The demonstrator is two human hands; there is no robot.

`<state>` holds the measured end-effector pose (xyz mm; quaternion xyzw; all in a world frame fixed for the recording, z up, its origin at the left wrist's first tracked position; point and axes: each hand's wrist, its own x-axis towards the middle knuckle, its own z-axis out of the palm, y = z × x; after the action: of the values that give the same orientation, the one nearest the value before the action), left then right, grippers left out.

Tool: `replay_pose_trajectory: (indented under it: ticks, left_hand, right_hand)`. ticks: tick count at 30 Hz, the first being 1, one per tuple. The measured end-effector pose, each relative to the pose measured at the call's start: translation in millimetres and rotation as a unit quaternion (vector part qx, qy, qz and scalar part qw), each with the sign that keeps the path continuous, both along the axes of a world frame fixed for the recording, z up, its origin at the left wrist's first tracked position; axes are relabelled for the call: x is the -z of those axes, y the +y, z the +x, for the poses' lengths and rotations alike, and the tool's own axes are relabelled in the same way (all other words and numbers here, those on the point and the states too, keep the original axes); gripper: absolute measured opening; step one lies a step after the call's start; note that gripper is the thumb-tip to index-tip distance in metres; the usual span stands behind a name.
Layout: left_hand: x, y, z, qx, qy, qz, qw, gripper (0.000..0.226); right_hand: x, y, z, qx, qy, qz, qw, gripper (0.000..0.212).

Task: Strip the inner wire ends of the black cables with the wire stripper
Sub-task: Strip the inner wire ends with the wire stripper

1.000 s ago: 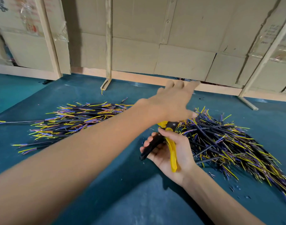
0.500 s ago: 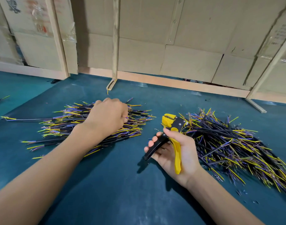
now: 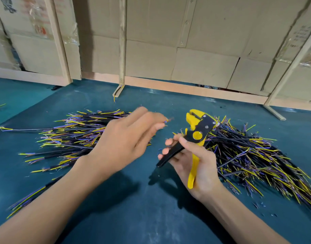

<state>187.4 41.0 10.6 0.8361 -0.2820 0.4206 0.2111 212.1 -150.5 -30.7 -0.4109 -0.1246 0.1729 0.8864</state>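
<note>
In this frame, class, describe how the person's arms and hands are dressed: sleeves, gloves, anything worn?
Both forearms are bare, with no sleeves in view. The left hand and right hand wear no gloves. No rings, watch or wristband show on either.

Two bare forearms are showing, with no sleeve, glove, watch or ring on either. The left hand (image 3: pixel 126 140) is appearing motion-blurred at its fingers; the right hand (image 3: pixel 195 164) is appearing sharp, short nails showing.

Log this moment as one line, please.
phase: feeding | left hand: pinches black cable's wire ends | right hand: grips yellow-and-black wire stripper | stripper head: empty
</note>
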Motion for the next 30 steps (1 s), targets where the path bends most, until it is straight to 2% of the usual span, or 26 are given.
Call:
replay_pose_trajectory:
  ticks: [3,6,11,14,16,18,21,25,30]
  left_hand:
    - [7,-3,-1,0.042,0.098,0.017,0.994,0.024]
    - [9,-4,-2,0.045,0.149,0.003,0.988,0.027]
    - [11,-6,-1,0.078,0.164,0.011,0.983,0.017]
    - [14,-7,3,0.072,0.14,0.004,0.987,0.021]
    - [16,-9,5,0.066,0.135,-0.018,0.988,0.017]
    - [18,-13,7,0.078,0.166,-0.062,0.981,0.012]
    - [22,-18,7,0.1,0.246,-0.175,0.948,0.007]
    - [26,-24,10,0.146,0.311,-0.315,0.885,0.007]
    - [28,-30,13,0.184,0.351,-0.423,0.814,0.009]
  right_hand:
    - [2,2,-2,0.048,-0.076,-0.034,0.995,0.017]
    - [5,4,-4,0.07,-0.113,-0.061,0.989,0.019]
    - [6,4,0,0.102,-0.134,-0.068,0.983,0.017]
    - [6,2,2,0.113,-0.121,-0.055,0.985,0.016]
    - [5,-1,4,0.117,-0.114,-0.05,0.985,0.017]
    - [5,-2,5,0.121,-0.115,-0.055,0.984,0.019]
    - [4,-3,6,0.117,-0.115,-0.053,0.985,0.021]
    - [3,-2,5,0.11,-0.11,-0.057,0.986,0.022]
    - [3,0,4,0.105,-0.096,-0.059,0.988,0.02]
